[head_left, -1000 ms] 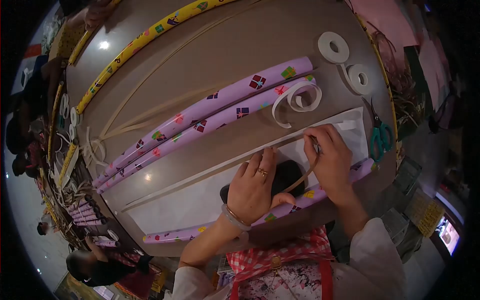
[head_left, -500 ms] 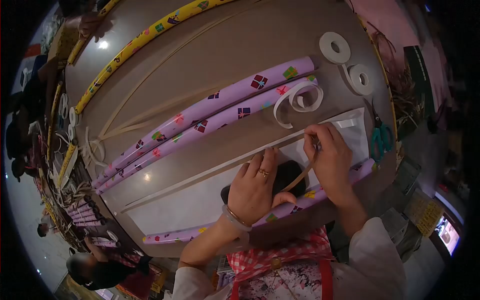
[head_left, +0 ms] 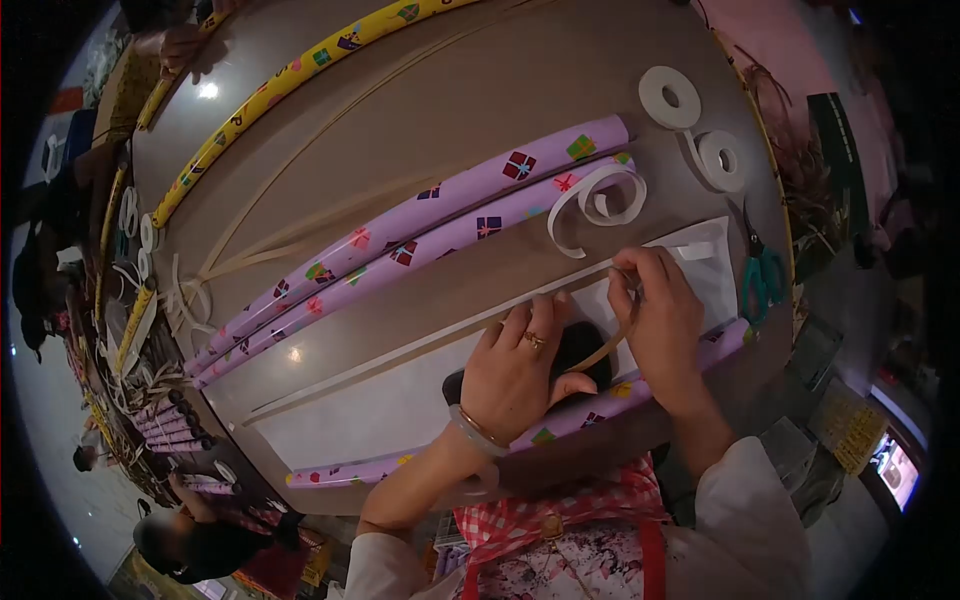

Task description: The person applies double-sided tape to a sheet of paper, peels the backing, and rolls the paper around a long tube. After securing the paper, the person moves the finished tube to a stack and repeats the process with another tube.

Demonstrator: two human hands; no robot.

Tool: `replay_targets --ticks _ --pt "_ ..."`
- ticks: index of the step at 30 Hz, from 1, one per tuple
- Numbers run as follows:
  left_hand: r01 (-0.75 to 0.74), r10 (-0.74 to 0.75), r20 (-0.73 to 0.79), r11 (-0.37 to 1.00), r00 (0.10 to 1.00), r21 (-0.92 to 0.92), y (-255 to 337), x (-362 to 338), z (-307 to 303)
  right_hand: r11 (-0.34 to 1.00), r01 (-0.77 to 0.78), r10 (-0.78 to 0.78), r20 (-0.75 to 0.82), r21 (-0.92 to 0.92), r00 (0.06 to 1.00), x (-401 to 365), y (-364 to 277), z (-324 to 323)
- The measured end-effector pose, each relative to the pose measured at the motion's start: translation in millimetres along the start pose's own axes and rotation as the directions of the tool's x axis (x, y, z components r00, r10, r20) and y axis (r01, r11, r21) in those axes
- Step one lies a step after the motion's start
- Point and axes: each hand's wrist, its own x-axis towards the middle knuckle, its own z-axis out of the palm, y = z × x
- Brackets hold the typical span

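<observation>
A sheet of wrapping paper (head_left: 350,425) lies with its white side up and its purple, gift-patterned roll (head_left: 365,472) along the near edge. My left hand (head_left: 515,365) rests with fingers extended over a dark, rounded flat object (head_left: 578,345) on the sheet, covering much of it. In a pinch, my right hand (head_left: 655,310) holds a narrow tan strip (head_left: 608,348) that curves down towards my left thumb. A long white tape strip (head_left: 430,335) runs along the sheet's far edge, its curled end near my right fingertips.
Two purple rolls (head_left: 440,205) lie beyond the sheet beside curled white tape (head_left: 625,205). Tape rolls (head_left: 668,98) and teal-handled scissors (head_left: 762,278) are at the right. A yellow roll (head_left: 270,95) lies farther away; another person's hand (head_left: 180,48) holds one at far left.
My left hand has shifted slightly, and its thumb has lifted a little away from the purple roll. My right hand keeps its pinch in nearly the same place.
</observation>
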Motion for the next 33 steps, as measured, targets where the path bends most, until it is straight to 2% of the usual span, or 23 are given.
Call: replay_targets --ticks 7,16,19,21,29,33 --pt "0.009 -0.009 0.011 1.000 1.000 0.000 5.5 10.5 2.6 1.000 -0.020 0.020 0.023 0.014 1.000 0.1 -1.2 -2.5" --pt "0.067 -0.070 0.034 0.994 0.997 0.089 16.0 18.0 4.2 0.999 -0.030 0.029 0.059 0.025 0.998 0.3 -2.8 -5.3" --pt "0.062 -0.064 0.027 0.995 0.998 0.078 19.2 20.8 7.9 0.999 -0.027 0.025 0.054 0.047 0.998 0.2 -2.7 -5.7" --pt "0.076 -0.076 0.048 0.997 0.996 -0.006 21.0 22.3 10.9 0.998 -0.031 0.027 0.068 0.048 0.997 1.4 -4.5 -9.0" --pt "0.036 -0.035 0.010 0.999 0.999 -0.040 26.9 25.3 16.8 0.998 -0.019 0.013 0.086 0.062 0.996 1.2 -2.7 -10.3" --pt "-0.026 0.025 -0.042 0.999 0.999 -0.020 29.4 25.5 20.8 0.997 -0.049 0.048 0.006 0.067 0.999 -0.4 -3.9 -16.8"
